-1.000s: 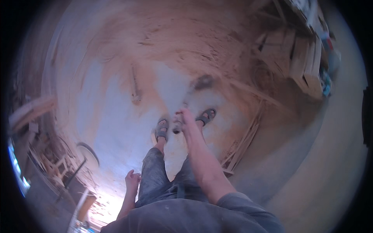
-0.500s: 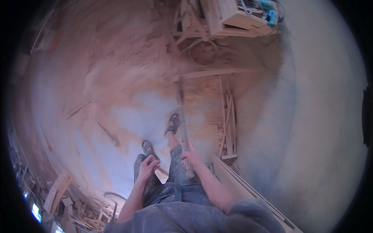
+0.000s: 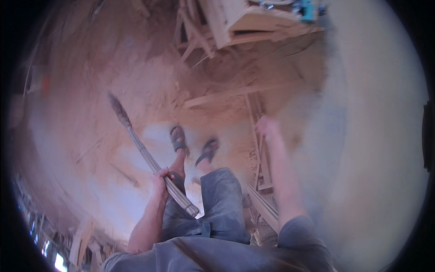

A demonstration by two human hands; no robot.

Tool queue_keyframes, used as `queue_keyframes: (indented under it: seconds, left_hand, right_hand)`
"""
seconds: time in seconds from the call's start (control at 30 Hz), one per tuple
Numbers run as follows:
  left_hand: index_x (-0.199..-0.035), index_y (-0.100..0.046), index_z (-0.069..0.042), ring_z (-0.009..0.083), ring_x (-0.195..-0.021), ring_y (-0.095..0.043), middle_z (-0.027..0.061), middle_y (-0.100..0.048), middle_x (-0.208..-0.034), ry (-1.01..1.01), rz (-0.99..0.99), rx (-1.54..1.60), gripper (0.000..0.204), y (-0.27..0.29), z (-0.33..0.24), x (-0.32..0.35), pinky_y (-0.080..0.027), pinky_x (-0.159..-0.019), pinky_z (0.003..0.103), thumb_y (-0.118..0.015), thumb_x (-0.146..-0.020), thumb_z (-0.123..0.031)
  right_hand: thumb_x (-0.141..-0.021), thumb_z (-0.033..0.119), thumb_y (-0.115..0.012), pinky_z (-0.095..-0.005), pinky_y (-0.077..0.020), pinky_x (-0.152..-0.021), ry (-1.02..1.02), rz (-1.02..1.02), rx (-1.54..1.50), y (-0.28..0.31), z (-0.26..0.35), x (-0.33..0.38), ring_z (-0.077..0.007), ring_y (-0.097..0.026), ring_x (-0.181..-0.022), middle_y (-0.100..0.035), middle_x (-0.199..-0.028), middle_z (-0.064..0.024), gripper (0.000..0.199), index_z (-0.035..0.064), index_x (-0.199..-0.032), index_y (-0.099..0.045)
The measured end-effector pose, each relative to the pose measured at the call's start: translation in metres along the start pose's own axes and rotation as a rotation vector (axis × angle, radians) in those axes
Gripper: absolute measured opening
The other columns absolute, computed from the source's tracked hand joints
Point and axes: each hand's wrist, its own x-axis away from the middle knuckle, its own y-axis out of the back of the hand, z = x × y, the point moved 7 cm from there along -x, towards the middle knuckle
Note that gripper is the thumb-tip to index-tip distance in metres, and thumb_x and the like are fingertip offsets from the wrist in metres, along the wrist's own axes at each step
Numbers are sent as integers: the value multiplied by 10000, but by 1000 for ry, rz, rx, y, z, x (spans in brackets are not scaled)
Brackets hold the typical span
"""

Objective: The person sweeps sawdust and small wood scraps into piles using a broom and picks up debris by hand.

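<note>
My left hand (image 3: 162, 179) is wrapped round a stick broom (image 3: 144, 152), a bound bundle of thin sticks. Its dark bristle end points up and left over the dusty floor, and its butt end lies above my thighs. Stretched forward on the right, my right hand (image 3: 268, 128) is smeared by motion, so its fingers do not read clearly. It appears over the upper end of some narrow wooden strips (image 3: 263, 167) beside the wall; whether it touches them I cannot tell. A long wooden board (image 3: 222, 96) lies on the floor just beyond.
A wooden workbench (image 3: 267, 20) with a teal power tool (image 3: 307, 10) on it stands at the far right. The pale wall (image 3: 362, 136) runs along my right. Boards (image 3: 265, 206) rest near my right hip, and scrap wood (image 3: 81, 240) is heaped behind on the left.
The broom has passed from my right hand to my left and swung leftward. My right hand has reached forward and right, toward the strips by the wall. My feet have shifted.
</note>
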Motion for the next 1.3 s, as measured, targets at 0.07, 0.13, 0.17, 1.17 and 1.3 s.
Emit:
queue_keyframes:
  seconds: [0.07, 0.13, 0.17, 1.17, 1.3]
  left_hand:
    - [-803, -571, -1, 205, -562, -596, 95, -577, -653, -43, -8, -30, 179, -7, 20, -4, -515, -531, 324, -629, -881, -152]
    - [-797, -564, 12, 195, -527, -587, 88, -570, -660, 7, -72, -98, 156, -6, 6, 7, -507, -492, 316, -643, -863, -106]
    - [-796, -566, 11, 193, -522, -584, 87, -568, -655, -30, -135, -107, 156, 6, -3, 13, -503, -484, 313, -644, -861, -106]
    - [-777, -575, -8, 204, -477, -581, 95, -565, -589, -50, 79, -296, 139, -146, 23, 71, -487, -462, 317, -637, -844, -114]
    - [-848, -559, 2, 184, -485, -569, 77, -557, -611, -133, 22, -244, 118, -123, 18, 25, -476, -464, 298, -639, -827, -82]
  right_hand:
    - [-965, 240, -550, -408, -538, -756, -166, -167, -649, 27, -131, -38, -236, -645, -887, -681, -947, -100, 217, 80, -1057, -663]
    - [-979, 251, -593, -358, -520, -782, -352, -277, -1408, 52, -156, -96, -190, -605, -903, -629, -984, -62, 216, 85, -1116, -615]
    - [-972, 251, -616, -341, -523, -759, -364, -303, -1618, 56, -113, -126, -181, -602, -859, -619, -958, -53, 209, 85, -1099, -614]
    - [-966, 258, -536, -399, -549, -739, -810, -236, -1722, -282, -247, 330, -275, -648, -879, -645, -1072, -132, 305, 84, -1209, -594]
    - [-984, 335, -458, -428, -532, -658, -672, 89, -2034, -319, -178, 259, -287, -639, -818, -640, -1024, -123, 292, 140, -1158, -589]
